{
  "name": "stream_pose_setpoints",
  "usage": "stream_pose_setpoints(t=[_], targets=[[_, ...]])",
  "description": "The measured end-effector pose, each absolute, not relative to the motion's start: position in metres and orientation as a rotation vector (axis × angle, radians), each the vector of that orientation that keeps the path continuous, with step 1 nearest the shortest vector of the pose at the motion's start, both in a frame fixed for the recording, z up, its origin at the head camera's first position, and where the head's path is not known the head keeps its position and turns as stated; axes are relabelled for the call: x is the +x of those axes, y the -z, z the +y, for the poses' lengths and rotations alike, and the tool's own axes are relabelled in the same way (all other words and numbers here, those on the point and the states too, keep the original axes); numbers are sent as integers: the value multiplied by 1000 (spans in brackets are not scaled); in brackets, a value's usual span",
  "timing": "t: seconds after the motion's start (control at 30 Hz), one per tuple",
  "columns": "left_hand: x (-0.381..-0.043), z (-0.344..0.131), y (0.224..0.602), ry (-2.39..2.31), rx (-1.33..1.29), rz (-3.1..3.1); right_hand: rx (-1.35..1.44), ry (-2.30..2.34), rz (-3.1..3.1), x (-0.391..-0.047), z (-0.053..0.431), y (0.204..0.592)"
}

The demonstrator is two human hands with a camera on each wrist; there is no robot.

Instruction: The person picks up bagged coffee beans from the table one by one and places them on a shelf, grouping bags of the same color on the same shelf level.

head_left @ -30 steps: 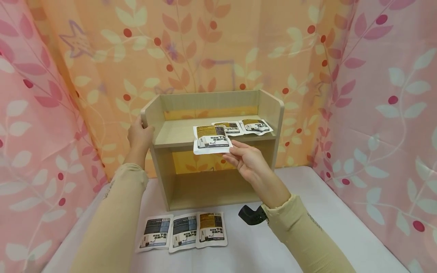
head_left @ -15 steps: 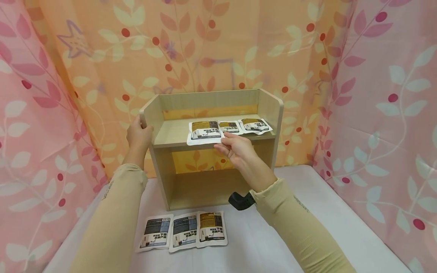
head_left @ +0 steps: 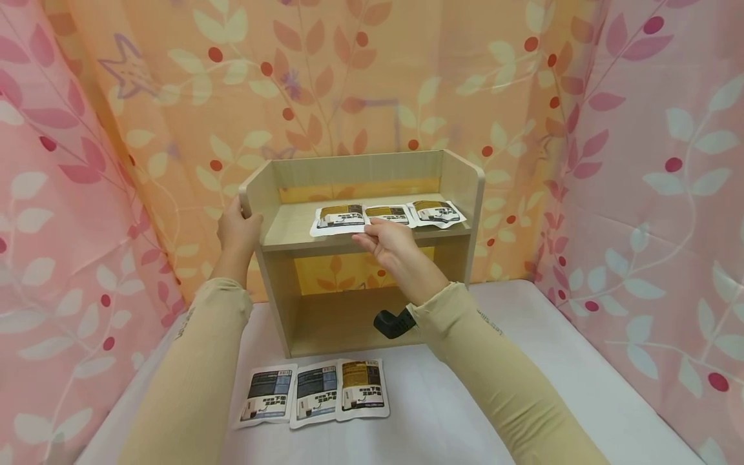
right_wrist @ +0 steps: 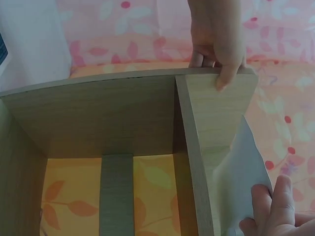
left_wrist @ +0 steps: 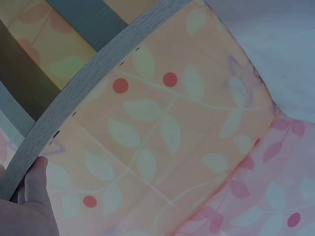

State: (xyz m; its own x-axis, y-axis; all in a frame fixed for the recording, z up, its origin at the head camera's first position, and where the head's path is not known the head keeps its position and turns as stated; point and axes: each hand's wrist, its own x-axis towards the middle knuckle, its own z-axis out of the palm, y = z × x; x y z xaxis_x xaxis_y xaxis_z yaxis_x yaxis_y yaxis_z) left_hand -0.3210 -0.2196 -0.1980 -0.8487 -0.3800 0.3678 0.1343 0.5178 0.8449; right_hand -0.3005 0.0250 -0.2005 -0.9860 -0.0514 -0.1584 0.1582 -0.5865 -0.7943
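My left hand (head_left: 239, 231) grips the left side panel of a small wooden shelf unit (head_left: 274, 303), the thumb on its inner face in the right wrist view. My right hand (head_left: 401, 258) pinches a flat white sachet (head_left: 338, 218) with a brown-and-gold label by its near right corner. That sachet lies over the front of the upper board, left of two similar sachets, a middle one (head_left: 389, 213) and a right one (head_left: 437, 213). In the right wrist view the held sachet (right_wrist: 243, 172) shows its plain side, tilted beside the board's edge, with the fingers (right_wrist: 262, 204) on it.
Three more sachets lie in a row on the white tabletop (head_left: 442, 400): two blue-labelled ones, left (head_left: 267, 395) and middle (head_left: 316, 395), and a brown-labelled one (head_left: 363, 389). A black device (head_left: 394, 323) sits at my right wrist. Patterned curtains (head_left: 657, 194) surround the table.
My right hand has moved the sachet back, down and slightly left, from in front of the shelf unit onto its upper board. My left hand keeps its grip on the side panel.
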Motion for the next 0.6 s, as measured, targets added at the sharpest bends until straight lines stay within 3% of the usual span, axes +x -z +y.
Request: stream_pose_setpoints(t=[0.6], targets=[[-319, -219, 198, 1323, 197, -2238, 271, 2745, 1373, -326, -2, 193]])
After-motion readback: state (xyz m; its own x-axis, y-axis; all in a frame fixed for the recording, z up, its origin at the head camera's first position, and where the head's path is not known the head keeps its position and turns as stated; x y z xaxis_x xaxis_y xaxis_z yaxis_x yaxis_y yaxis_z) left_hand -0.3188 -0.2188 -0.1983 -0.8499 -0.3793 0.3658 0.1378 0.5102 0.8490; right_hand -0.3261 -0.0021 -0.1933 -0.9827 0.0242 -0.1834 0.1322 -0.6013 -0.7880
